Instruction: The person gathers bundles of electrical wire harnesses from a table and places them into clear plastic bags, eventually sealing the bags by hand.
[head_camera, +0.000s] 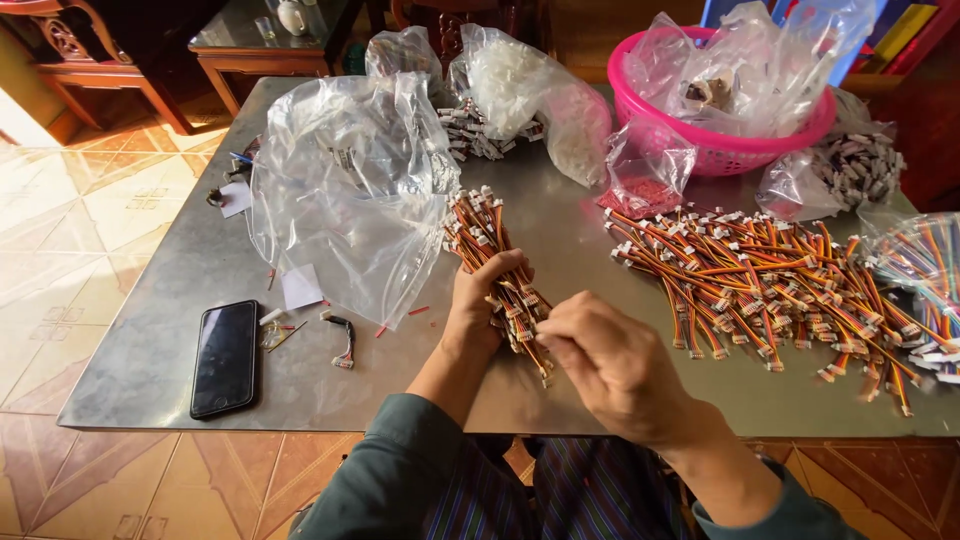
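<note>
**Two hands working a bundle of wire harnesses over a steel table**

The left hand (482, 300) is wrapping its fingers closed around a bundle of striped wire harnesses (490, 255), which is lying slanted over the middle of the metal table (150, 330), its far end fanning toward a large clear plastic bag (345, 180). The right hand (605, 365) is curling its fingers in at the bundle's near end, thumb and fingertips pinching together on the connectors there. A loose pile of wire harnesses (770, 285) is sprawling to the right of the hands, near a pink basket (720, 150) that is holding crumpled bags. A black phone (224, 357) is lying face up at the table's left, with a single short harness (343, 340) just beside it.
</note>
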